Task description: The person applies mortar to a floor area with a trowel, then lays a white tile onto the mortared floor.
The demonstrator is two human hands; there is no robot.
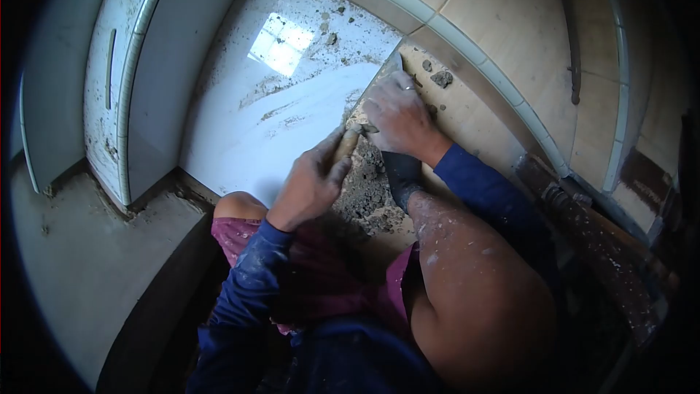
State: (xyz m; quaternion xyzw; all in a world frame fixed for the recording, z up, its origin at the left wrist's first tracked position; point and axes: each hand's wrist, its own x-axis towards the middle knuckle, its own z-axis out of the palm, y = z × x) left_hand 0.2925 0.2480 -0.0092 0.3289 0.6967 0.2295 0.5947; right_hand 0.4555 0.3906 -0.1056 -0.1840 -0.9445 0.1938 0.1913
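Observation:
My left hand [310, 184] is closed around the wooden handle [348, 144] of a small tool, which looks like a trowel; most of its blade is hidden. Just past it, my right hand [397, 113], dusty and with a ring, has its fingers curled down at the edge of a glossy white surface [292, 120]. A thin bluish-grey tip [397, 60] shows beyond these fingers; what they hold is hidden. Below both hands lies a heap of grey, crumbly mortar [364, 188] on the beige tiles.
My dark shoe [401, 175] stands beside the mortar. Loose mortar lumps [441, 79] lie on the beige tiles [485, 120]. Tiled step edges [459, 42] curve along the right, and a white raised block [131, 95] stands at left. A dirty, long object [598, 248] lies at right.

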